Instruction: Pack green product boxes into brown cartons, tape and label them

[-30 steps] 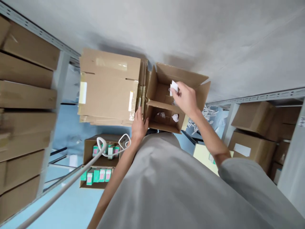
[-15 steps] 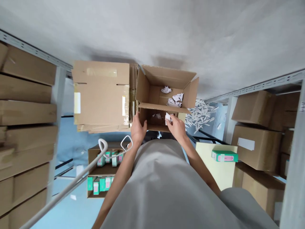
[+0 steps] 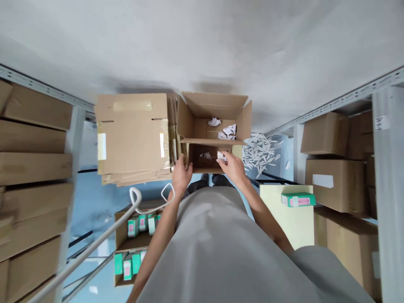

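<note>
In front of me is an open cardboard box (image 3: 210,169) with a crumpled white paper piece (image 3: 205,155) inside. My left hand (image 3: 182,173) straddles its left wall, thumb on the inner side and fingers on the outer side. Over the right part of that box, my right hand (image 3: 234,168) pinches a small white piece of paper (image 3: 221,156) between thumb and fingers. Directly behind stands a second open cardboard box (image 3: 215,105). Crumpled white paper (image 3: 214,122) lies on its bottom in several pieces.
Flattened cartons (image 3: 132,139) are stacked on the left. White paper strips (image 3: 259,153) lie heaped at right. A green-and-pink packet (image 3: 298,200) rests on a pale yellow board (image 3: 285,227). A white metal rod (image 3: 94,244) crosses lower left, near green packets (image 3: 132,227). Racks of cartons (image 3: 334,181) flank me.
The view has shifted slightly, and more of my feet shows beneath the near box. Both hands keep their places, the right still pinching the paper, now a little lower into the box.
</note>
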A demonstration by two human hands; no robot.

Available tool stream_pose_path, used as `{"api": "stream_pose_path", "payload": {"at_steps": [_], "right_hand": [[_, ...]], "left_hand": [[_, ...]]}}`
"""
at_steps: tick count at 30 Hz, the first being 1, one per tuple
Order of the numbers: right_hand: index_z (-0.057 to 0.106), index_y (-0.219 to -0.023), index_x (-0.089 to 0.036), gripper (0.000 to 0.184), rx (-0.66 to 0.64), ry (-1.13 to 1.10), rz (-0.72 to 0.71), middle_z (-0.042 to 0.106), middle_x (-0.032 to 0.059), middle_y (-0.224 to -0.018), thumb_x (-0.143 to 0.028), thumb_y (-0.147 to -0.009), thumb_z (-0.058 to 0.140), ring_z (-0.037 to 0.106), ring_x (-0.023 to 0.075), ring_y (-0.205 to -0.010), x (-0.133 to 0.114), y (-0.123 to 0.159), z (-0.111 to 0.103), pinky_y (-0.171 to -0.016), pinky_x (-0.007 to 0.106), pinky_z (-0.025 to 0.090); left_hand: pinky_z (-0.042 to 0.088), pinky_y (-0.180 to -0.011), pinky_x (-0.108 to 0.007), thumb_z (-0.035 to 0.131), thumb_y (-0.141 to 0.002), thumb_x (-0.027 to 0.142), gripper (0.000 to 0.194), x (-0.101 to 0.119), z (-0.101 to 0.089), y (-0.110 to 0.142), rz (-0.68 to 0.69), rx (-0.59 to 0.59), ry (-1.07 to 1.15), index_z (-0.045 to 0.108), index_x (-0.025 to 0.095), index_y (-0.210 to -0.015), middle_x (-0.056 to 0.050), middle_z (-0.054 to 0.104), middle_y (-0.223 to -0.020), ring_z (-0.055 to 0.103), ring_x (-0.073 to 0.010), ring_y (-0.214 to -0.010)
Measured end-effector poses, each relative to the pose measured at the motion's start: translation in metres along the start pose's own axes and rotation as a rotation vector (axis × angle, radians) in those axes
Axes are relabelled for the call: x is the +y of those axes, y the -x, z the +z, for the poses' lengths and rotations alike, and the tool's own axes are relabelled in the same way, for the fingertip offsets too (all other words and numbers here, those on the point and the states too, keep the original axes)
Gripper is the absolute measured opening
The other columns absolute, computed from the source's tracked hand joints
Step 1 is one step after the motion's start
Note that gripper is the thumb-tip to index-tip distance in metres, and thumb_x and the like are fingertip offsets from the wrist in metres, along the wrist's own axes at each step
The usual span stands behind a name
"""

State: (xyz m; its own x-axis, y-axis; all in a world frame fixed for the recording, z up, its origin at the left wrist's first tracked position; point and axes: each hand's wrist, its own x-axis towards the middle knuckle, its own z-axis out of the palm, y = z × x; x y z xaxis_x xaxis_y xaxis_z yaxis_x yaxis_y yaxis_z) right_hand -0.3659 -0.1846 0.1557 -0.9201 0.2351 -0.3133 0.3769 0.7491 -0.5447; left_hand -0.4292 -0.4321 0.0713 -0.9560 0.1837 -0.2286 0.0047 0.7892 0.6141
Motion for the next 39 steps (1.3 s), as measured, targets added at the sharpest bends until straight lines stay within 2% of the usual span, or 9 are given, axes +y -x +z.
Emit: {"api": "stream_pose_path", "payload": {"at_steps": [3,7,12,16,21,26,31,35,39], "right_hand": [[0.072,-0.142,-0.025,0.036,0.101,0.001,0.045,0.077,0.0116,-0.138,-0.035,-0.108,0.064,0.077,0.0279,-0.112,-0.001,0.007,0.003,-0.094,0.036,0.058],[0.072,-0.139,-0.019,0.04,0.297,0.126,0.27,0.074,0.0172,-0.137,-0.043,-0.107,0.067,0.075,0.0308,-0.115,0.007,0.019,0.008,-0.09,0.035,0.056],[0.082,-0.107,-0.019,0.032,0.274,0.155,0.385,0.082,0.0128,-0.113,-0.039,-0.112,0.057,0.076,0.0271,-0.103,0.021,0.046,0.026,-0.085,0.031,0.052],[0.081,-0.098,-0.021,0.035,0.422,0.139,0.44,0.082,0.0115,-0.106,-0.039,-0.111,0.054,0.076,0.0255,-0.093,0.032,0.096,0.043,-0.079,0.031,0.051],[0.078,-0.088,-0.022,0.046,0.653,0.025,0.584,0.082,0.0112,-0.094,-0.053,-0.109,0.05,0.074,0.0244,-0.082,0.056,0.187,0.059,-0.079,0.033,0.052],[0.075,-0.083,-0.021,0.057,0.849,-0.174,0.815,0.082,0.0132,-0.085,-0.07,-0.101,0.051,0.076,0.0265,-0.08,0.076,0.276,0.076,-0.082,0.036,0.055],[0.074,-0.078,-0.022,0.072,1.019,-0.3,1.029,0.082,0.0165,-0.083,-0.086,-0.094,0.045,0.076,0.0297,-0.078,0.091,0.343,0.098,-0.079,0.039,0.055],[0.076,-0.078,-0.021,0.081,1.134,-0.381,1.157,0.082,0.0181,-0.082,-0.093,-0.091,0.042,0.076,0.0306,-0.077,0.113,0.399,0.114,-0.078,0.039,0.053],[0.078,-0.081,-0.019,0.086,1.245,-0.433,1.255,0.081,0.0192,-0.082,-0.096,-0.091,0.039,0.075,0.0305,-0.076,0.144,0.46,0.124,-0.074,0.037,0.052]], "left_hand": [[0.06,-0.111,-0.052,0.063,-0.103,0.029,0.064,0.002,-0.004,-0.003,-0.086,-0.083,0.015,0.053,0.014,-0.164,-0.022,0.074,-0.146,0.077,-0.0365,-0.126],[0.059,-0.112,-0.051,0.063,-0.102,0.027,0.063,0.004,-0.009,-0.002,-0.099,-0.146,0.039,0.055,0.013,-0.163,-0.022,0.076,-0.143,0.077,-0.0375,-0.128],[0.06,-0.109,-0.049,0.063,-0.102,0.031,0.06,-0.003,-0.014,0.008,-0.07,-0.149,0.072,0.058,0.013,-0.159,-0.021,0.08,-0.134,0.078,-0.0365,-0.125],[0.061,-0.105,-0.048,0.061,-0.105,0.033,0.055,0.003,-0.013,0.026,-0.027,-0.22,0.032,0.061,0.011,-0.155,-0.019,0.084,-0.119,0.08,-0.0372,-0.12],[0.06,-0.105,-0.045,0.06,-0.107,0.031,0.053,0.033,0.002,0.054,0.147,-0.405,-0.018,0.059,0.012,-0.157,-0.019,0.083,-0.126,0.08,-0.035,-0.12],[0.059,-0.107,-0.042,0.059,-0.11,0.031,0.051,0.077,0.027,0.087,0.365,-0.589,-0.101,0.059,0.014,-0.158,-0.016,0.083,-0.129,0.08,-0.0331,-0.122],[0.059,-0.106,-0.042,0.059,-0.11,0.033,0.049,0.124,0.059,0.131,0.58,-0.673,-0.228,0.06,0.014,-0.156,-0.016,0.082,-0.132,0.079,-0.0343,-0.123],[0.059,-0.103,-0.041,0.058,-0.111,0.034,0.047,0.16,0.101,0.177,0.715,-0.722,-0.324,0.062,0.015,-0.154,-0.016,0.083,-0.128,0.08,-0.0346,-0.12],[0.06,-0.103,-0.039,0.06,-0.109,0.031,0.045,0.193,0.157,0.234,0.849,-0.774,-0.356,0.065,0.018,-0.152,-0.015,0.084,-0.126,0.08,-0.0331,-0.119]]}}
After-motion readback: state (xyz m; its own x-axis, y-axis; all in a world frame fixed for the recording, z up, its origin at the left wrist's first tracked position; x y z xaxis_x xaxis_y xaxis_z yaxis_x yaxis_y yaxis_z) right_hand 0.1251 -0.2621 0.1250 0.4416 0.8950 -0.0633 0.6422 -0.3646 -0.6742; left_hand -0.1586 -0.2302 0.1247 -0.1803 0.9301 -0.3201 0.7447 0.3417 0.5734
